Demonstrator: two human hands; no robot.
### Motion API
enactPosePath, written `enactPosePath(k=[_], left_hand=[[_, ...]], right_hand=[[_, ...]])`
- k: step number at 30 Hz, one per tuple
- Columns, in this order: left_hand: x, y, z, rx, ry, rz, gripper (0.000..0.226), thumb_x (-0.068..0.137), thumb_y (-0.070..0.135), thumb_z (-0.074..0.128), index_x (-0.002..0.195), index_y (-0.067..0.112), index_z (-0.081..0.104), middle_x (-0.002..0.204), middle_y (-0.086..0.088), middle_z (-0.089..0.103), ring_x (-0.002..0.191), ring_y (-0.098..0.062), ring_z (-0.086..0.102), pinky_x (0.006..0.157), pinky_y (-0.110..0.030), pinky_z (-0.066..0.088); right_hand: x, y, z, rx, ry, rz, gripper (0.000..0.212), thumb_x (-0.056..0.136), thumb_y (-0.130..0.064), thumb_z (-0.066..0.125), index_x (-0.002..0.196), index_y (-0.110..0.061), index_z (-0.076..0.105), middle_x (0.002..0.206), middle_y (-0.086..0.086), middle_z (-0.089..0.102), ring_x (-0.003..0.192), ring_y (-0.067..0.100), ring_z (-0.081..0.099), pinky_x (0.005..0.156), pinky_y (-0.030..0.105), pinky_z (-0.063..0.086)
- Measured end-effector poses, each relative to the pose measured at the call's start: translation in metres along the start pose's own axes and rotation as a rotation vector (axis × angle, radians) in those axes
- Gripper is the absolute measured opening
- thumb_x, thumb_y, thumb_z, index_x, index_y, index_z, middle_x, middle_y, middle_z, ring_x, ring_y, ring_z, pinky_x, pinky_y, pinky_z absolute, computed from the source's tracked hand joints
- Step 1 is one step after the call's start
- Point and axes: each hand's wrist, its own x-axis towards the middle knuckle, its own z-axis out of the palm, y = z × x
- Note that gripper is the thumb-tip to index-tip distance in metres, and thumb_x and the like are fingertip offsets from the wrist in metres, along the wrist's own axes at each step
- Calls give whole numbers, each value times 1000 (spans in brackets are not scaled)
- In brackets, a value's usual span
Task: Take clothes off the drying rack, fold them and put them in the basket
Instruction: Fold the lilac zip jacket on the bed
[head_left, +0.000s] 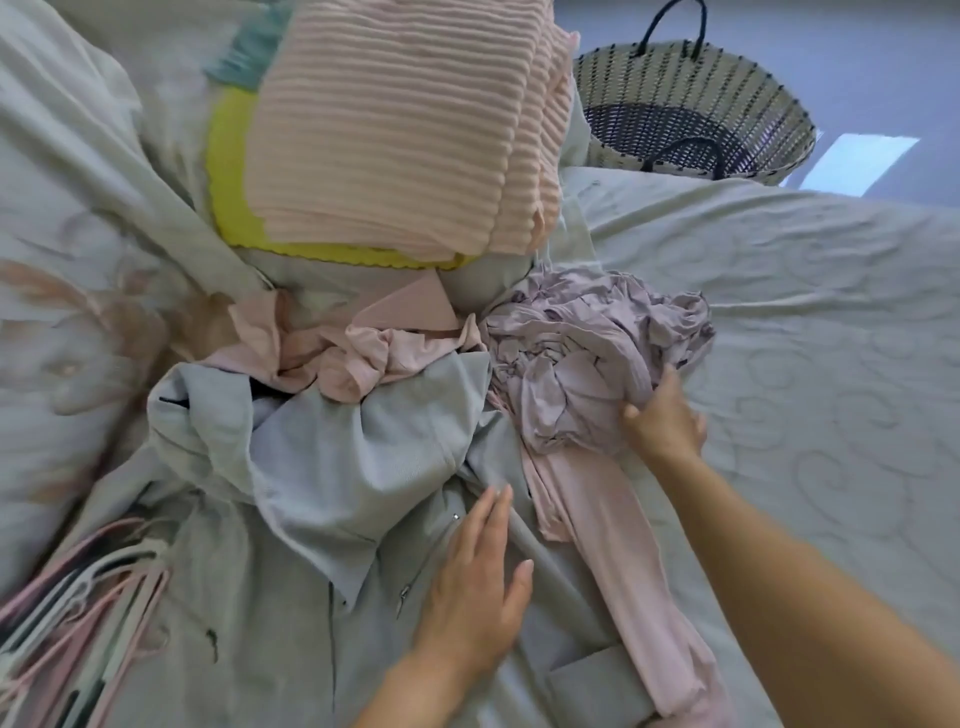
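A heap of clothes lies on a pale bedspread (805, 322). My left hand (475, 582) rests flat, fingers straight, on a grey zip-up garment (332, 467) spread in front of me. My right hand (662, 415) grips the edge of a crumpled lilac garment (582, 358) at the heap's right side. A pink garment (618, 561) trails from under the lilac one toward me. More crumpled pink cloth (337, 353) lies in the middle. A woven basket (691, 109) with dark handles stands beyond the bed at the upper right, seemingly holding nothing.
A folded pink ribbed cloth (395, 130) sits on a yellow piece (234, 208) at the far side of the heap. Several pink, white and dark hangers (78, 613) lie at the lower left. A pale curtain-like fabric (88, 171) fills the left. Sunlit floor (862, 161) shows beside the basket.
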Motion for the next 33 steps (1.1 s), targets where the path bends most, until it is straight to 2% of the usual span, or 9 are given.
enactPosePath(k=[2, 4, 9, 15, 18, 23, 26, 30, 33], left_hand=[[-5, -2, -3, -41, 13, 2, 66, 89, 45, 35, 150, 29, 15, 154, 17, 10, 140, 11, 3, 110, -5, 2], [-10, 2, -8, -85, 13, -20, 65, 88, 50, 31, 147, 33, 11, 151, 26, 4, 139, 14, 1, 108, -3, 2], [-14, 26, -33, -173, 25, -24, 66, 84, 60, 28, 143, 45, 0, 148, 33, -3, 137, 17, -2, 106, -1, 3], [-8, 69, -43, -171, 56, -20, 68, 97, 39, 47, 143, 41, -4, 148, 25, 4, 126, 29, -11, 99, 4, -3], [-7, 84, -23, -179, 47, -41, 72, 96, 36, 50, 149, 34, -1, 152, 16, 11, 134, 15, 1, 104, -1, 1], [-21, 105, 32, -197, -64, -181, 74, 96, 36, 50, 152, 22, 4, 158, 3, 11, 145, -8, 10, 113, -20, 14], [-22, 109, 56, -231, -73, -289, 77, 95, 34, 54, 152, 15, 7, 158, -2, 14, 145, -13, 15, 113, -21, 16], [-11, 100, 62, -247, 10, -414, 77, 91, 31, 60, 152, 11, 16, 156, -6, 24, 142, -18, 25, 110, -23, 22], [5, 90, 59, -230, 38, -446, 74, 91, 31, 61, 150, 11, 22, 154, -5, 31, 141, -18, 29, 113, -30, 26]], right_hand=[[-3, -3, -1, -30, 57, -55, 28, 88, -19, 54, 114, -11, 54, 110, 18, 64, 104, 37, 58, 89, 41, 38], [-16, 1, -8, 32, 153, -214, 9, 87, -16, 54, 91, -10, 59, 88, 14, 63, 86, 37, 58, 73, 39, 38], [-67, 25, -51, 212, 274, -633, 10, 80, -17, 60, 83, -24, 54, 58, -15, 40, 60, 9, 37, 62, 34, 34], [-133, 98, -99, 271, 220, -617, 24, 76, -39, 51, 97, -28, 52, 79, -21, 56, 70, -7, 47, 68, 28, 36], [-159, 146, -114, 245, 218, -546, 33, 71, -41, 52, 98, -25, 52, 91, -30, 55, 70, -3, 46, 71, 8, 33], [-190, 233, -125, 77, 116, -575, 28, 65, -44, 53, 90, -32, 46, 88, -27, 50, 73, 0, 46, 68, 6, 33], [-199, 277, -122, -95, -8, -528, 34, 65, -65, 55, 87, -39, 53, 66, -27, 47, 68, -3, 47, 64, 15, 39], [-178, 279, -117, -203, -44, -466, 56, 82, -81, 27, 101, -41, 61, 81, -18, 63, 69, 8, 63, 67, 32, 47], [-138, 233, -109, -223, -52, -506, 62, 83, -76, 32, 105, -30, 68, 90, -11, 67, 81, 20, 68, 76, 39, 47]])
